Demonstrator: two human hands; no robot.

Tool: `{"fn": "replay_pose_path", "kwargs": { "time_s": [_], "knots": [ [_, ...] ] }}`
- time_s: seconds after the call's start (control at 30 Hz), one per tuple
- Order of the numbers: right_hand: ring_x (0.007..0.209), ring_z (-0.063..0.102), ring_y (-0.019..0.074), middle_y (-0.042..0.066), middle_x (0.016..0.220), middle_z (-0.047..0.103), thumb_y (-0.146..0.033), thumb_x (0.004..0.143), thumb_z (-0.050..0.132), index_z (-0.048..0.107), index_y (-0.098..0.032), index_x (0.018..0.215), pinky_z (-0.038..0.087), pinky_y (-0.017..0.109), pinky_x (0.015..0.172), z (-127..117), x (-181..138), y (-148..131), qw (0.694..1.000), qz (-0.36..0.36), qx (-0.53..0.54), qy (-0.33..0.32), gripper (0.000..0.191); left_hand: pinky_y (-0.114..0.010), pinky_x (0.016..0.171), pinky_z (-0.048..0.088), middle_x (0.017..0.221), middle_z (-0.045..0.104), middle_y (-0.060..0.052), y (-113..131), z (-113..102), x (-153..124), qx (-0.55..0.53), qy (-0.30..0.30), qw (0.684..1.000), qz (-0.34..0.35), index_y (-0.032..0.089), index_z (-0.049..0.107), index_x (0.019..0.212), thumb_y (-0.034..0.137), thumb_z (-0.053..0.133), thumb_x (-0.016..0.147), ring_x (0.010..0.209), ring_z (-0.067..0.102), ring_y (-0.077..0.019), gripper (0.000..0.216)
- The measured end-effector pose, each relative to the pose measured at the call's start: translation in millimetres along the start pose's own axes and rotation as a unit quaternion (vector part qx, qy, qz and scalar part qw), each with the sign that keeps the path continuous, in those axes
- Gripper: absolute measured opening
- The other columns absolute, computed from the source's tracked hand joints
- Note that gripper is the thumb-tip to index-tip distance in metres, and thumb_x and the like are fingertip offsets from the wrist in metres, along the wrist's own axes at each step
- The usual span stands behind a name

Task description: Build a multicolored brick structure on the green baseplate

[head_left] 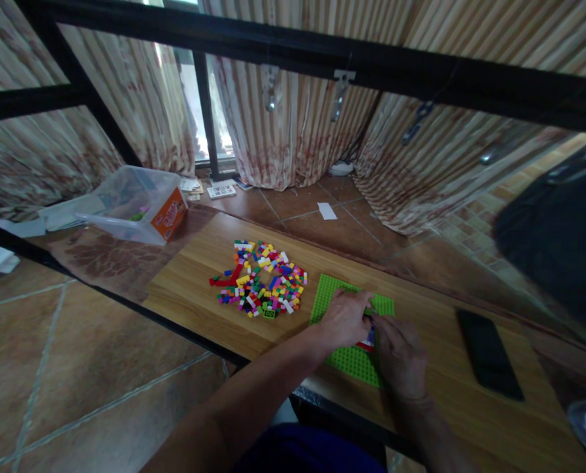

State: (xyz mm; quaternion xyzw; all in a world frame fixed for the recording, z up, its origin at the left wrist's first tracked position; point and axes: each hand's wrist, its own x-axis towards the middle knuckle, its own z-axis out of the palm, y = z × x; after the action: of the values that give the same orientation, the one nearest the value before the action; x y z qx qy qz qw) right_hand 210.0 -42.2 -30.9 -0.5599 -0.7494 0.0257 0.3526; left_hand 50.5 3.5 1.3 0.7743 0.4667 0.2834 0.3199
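A green studded baseplate (348,360) lies on the wooden board, partly covered by my hands. My left hand (346,318) rests over its middle, fingers bent inward and closed at the tips. From the other side my right hand (402,351) meets it, its fingertips pressed together near the same spot. A small build of toy bricks (368,340), with red, white and purple parts, shows between the two hands on the plate. What the fingertips pinch is mostly hidden; a dark green bit shows there. Left of the plate spreads a pile of loose toy bricks (273,284) in many colours.
A black phone (489,353) lies on the board at the right. A clear plastic bin (125,200) with an orange label stands at the far left. A black metal bar (293,49) with hanging clips crosses above. Curtains (293,131) hang behind.
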Motion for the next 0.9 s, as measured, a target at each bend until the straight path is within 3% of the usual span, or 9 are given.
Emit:
{"fn": "replay_pose_path", "kwargs": {
  "time_s": [0.17,0.27,0.4,0.6,0.9],
  "knots": [
    [0.087,0.066,0.0225,0.010,0.094,0.071,-0.043,0.089,0.054,0.072,-0.018,0.091,0.052,0.038,0.084,-10,-4,-7,0.985,0.140,0.056,0.078,0.030,-0.047,0.104,0.040,0.109,0.071,-0.005,0,-3,-3,0.000,-0.003,1.000,0.014,0.018,0.050,0.124,0.014,0.058,0.080,0.103,0.064,-0.0224,0.046],
    [0.086,0.066,0.0224,0.010,0.094,0.072,-0.046,0.086,0.057,0.071,-0.018,0.089,0.053,0.036,0.080,-18,-5,-11,0.973,0.208,0.084,0.061,0.032,-0.048,0.107,0.039,0.117,0.068,-0.007,-3,-4,-6,-0.008,0.012,0.999,0.040,0.019,0.045,0.131,0.012,0.058,0.079,0.110,0.061,-0.0235,0.054],
    [0.089,0.068,0.0234,0.008,0.096,0.074,-0.048,0.084,0.059,0.073,-0.019,0.089,0.053,0.038,0.083,-20,-4,-18,0.970,0.212,0.121,0.013,0.033,-0.047,0.108,0.040,0.131,0.059,-0.009,-11,-8,-16,-0.024,0.059,0.997,0.051,0.020,0.042,0.136,0.013,0.058,0.079,0.122,0.053,-0.0246,0.060],
    [0.086,0.069,0.0235,0.007,0.096,0.075,-0.047,0.081,0.063,0.075,-0.021,0.088,0.055,0.037,0.080,-16,3,-26,0.960,0.231,0.157,-0.028,0.030,-0.043,0.104,0.046,0.126,0.062,-0.009,-27,-21,-41,-0.075,0.119,0.990,0.026,0.020,0.051,0.128,0.017,0.056,0.082,0.119,0.056,-0.0239,0.047],
    [0.072,0.069,0.0215,0.006,0.077,0.075,-0.042,0.060,0.079,0.075,-0.018,0.075,0.056,0.038,0.073,-11,17,-19,0.898,0.341,0.277,-0.004,0.029,-0.038,0.098,0.050,0.116,0.066,-0.009,-35,-21,-51,-0.109,0.134,0.985,0.012,0.018,0.055,0.120,0.021,0.060,0.082,0.108,0.062,-0.0216,0.039]
  ]
}}
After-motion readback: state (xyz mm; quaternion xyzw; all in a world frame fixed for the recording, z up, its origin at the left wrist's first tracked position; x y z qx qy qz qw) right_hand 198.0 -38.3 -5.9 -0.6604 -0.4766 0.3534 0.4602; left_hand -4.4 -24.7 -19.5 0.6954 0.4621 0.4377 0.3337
